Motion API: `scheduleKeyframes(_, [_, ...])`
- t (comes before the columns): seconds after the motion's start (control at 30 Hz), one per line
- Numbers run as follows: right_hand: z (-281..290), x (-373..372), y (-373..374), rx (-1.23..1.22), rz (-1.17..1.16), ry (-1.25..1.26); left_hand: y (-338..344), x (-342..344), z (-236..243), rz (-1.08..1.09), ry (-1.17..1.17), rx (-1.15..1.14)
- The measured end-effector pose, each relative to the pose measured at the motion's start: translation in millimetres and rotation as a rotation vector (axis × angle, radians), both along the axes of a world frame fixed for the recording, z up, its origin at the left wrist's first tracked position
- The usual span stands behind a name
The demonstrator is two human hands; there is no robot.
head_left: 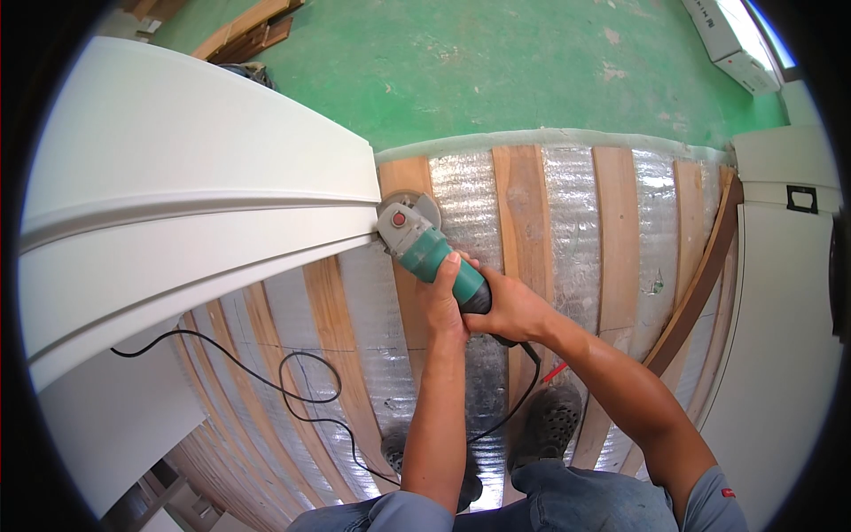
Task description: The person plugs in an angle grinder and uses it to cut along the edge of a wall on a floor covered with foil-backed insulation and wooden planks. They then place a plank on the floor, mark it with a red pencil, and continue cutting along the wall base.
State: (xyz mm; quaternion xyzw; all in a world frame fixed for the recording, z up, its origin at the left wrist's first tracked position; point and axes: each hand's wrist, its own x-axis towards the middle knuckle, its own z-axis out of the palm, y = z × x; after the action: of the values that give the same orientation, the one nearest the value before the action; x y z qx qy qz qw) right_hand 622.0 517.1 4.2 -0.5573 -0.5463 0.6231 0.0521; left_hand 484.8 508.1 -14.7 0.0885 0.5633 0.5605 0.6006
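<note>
In the head view I hold a green and grey angle grinder point(423, 248) with both hands. My left hand point(441, 297) wraps round the middle of its body, thumb along the top. My right hand point(510, 306) grips its dark rear end. The grinder's disc and guard point(409, 199) are at the lower end of a white door frame point(204, 160) on the left, over a wooden batten point(403, 328); whether the disc touches the frame I cannot tell. A black cord point(523, 381) runs from the tool across the battens and silver foil underlay point(461, 186).
A dark plank point(700, 293) lies diagonally at the right beside a white door jamb point(771, 310). A thin red object point(554, 372) is by my shoe point(545, 421). Beyond are a green floor point(496, 62), stacked wood point(244, 27) and a long white box point(736, 49). Cord loops point(310, 372) lie at lower left.
</note>
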Motion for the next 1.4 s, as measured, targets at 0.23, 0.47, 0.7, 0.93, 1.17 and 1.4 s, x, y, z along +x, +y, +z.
scheduleKeyframes(0.23, [0,2,2,0.007,-0.004,-0.001,2,1,-4,-0.006,-0.001,0.02])
scheduleKeyframes(0.47, [2,3,5,0.018,-0.007,-0.004,5,4,3,0.002,0.014,0.014])
scheduleKeyframes(0.7, [4,4,7,0.012,-0.011,0.005,4,2,-9,-0.006,-0.007,0.001])
scheduleKeyframes(0.93, [0,5,9,-0.001,-0.002,0.002,5,4,-11,0.004,-0.013,0.014])
scheduleKeyframes(1.17, [1,5,11,0.007,0.0,0.007,7,5,-11,0.018,-0.01,0.018])
scheduleKeyframes(1.4, [0,7,13,0.006,0.013,-0.003,10,8,-3,0.029,0.016,0.02])
